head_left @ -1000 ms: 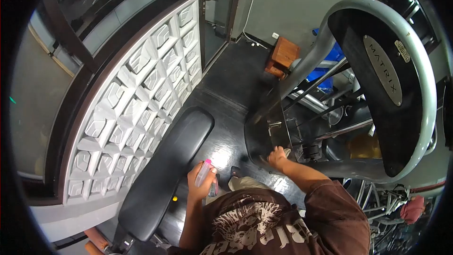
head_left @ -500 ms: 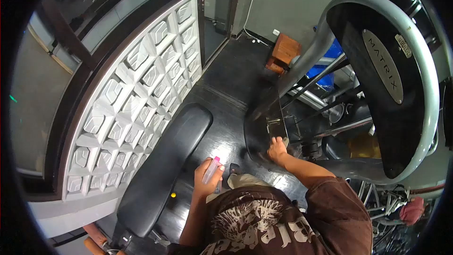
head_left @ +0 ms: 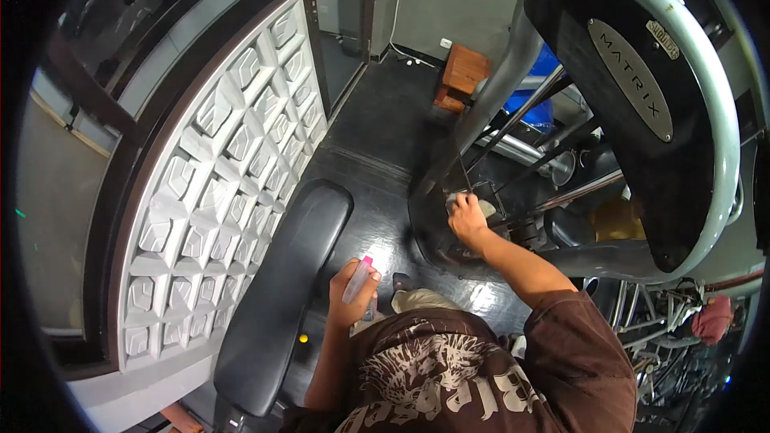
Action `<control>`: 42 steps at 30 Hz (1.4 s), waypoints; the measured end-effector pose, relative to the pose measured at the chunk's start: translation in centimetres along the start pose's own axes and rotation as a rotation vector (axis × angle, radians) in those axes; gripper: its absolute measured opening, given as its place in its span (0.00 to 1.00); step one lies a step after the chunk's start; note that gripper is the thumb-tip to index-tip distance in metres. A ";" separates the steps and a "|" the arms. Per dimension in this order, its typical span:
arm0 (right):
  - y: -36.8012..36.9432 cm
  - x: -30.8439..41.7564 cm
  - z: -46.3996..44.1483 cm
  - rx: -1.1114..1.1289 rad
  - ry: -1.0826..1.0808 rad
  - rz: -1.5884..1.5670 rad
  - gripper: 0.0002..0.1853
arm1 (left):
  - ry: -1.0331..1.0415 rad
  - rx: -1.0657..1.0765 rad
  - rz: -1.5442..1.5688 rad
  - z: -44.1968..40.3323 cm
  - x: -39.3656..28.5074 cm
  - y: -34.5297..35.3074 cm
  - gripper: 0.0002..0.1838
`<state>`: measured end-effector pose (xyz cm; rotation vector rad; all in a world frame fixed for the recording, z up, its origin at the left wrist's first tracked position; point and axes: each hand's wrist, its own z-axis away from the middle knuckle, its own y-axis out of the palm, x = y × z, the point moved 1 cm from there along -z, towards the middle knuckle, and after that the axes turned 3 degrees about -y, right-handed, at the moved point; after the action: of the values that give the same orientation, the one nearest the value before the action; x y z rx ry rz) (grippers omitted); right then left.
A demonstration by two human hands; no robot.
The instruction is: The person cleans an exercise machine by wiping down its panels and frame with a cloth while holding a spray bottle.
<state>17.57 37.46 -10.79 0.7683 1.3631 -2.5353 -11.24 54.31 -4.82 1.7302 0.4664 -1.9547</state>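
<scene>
My left hand (head_left: 345, 295) is closed around a small translucent bottle (head_left: 357, 281) with a pink top, held upright in front of my body. My right arm reaches forward to the lower part of a grey-framed MATRIX gym machine (head_left: 630, 72). There my right hand (head_left: 467, 221) is closed on a pale cloth (head_left: 487, 208), part of which sticks out beside the fingers. The cloth is at the machine's dark panel by the weight stack; my fingers hide most of the contact.
A black padded bench (head_left: 285, 289) stands to my left, beside a white patterned wall panel (head_left: 224, 184). A wooden box (head_left: 463, 72) sits by the far wall. Metal gym parts (head_left: 658, 317) and a red cloth (head_left: 711, 321) are at the right.
My right hand has moved up along the machine's panel with the cloth, which now shows more. My left hand keeps the bottle. The view has shifted slightly.
</scene>
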 end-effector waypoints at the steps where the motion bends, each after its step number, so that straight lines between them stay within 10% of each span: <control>1: 0.7 1.0 1.0 0.042 -0.030 0.004 0.16 | 0.004 0.004 -0.005 0.1 0.1 -0.2 0.05; 8: 3.3 5.1 3.5 0.174 0.027 -0.102 0.15 | 0.011 0.055 -0.098 0.0 -0.7 -1.4 0.05; 12: 0.8 1.1 1.2 -0.238 0.268 -0.219 0.12 | 0.062 0.109 -0.085 -0.5 -1.5 -0.8 0.03; 19: 3.8 3.8 5.8 -0.336 0.280 -0.247 0.11 | 0.029 0.213 -0.047 -0.9 -1.3 -0.7 0.05; 25: 2.1 5.6 10.8 -0.130 0.349 -0.433 0.11 | -0.005 0.223 -0.058 -1.6 -0.9 -1.8 0.06; 30: -0.2 -0.5 8.1 -0.653 0.821 -0.872 0.23 | 0.058 0.279 -0.026 -3.0 -1.4 -0.5 0.04; 35: 5.0 -2.6 7.2 -0.342 0.851 -1.602 0.16 | 0.089 0.350 -0.035 -3.8 -1.5 0.9 0.03; 42: 6.9 -2.8 13.6 0.098 0.679 -1.323 0.16 | 0.037 0.363 -0.051 -4.3 -1.0 1.0 0.04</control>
<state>17.58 22.21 -8.28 1.0012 2.6537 -3.4117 -7.05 56.04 -4.40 1.9920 0.1740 -2.1493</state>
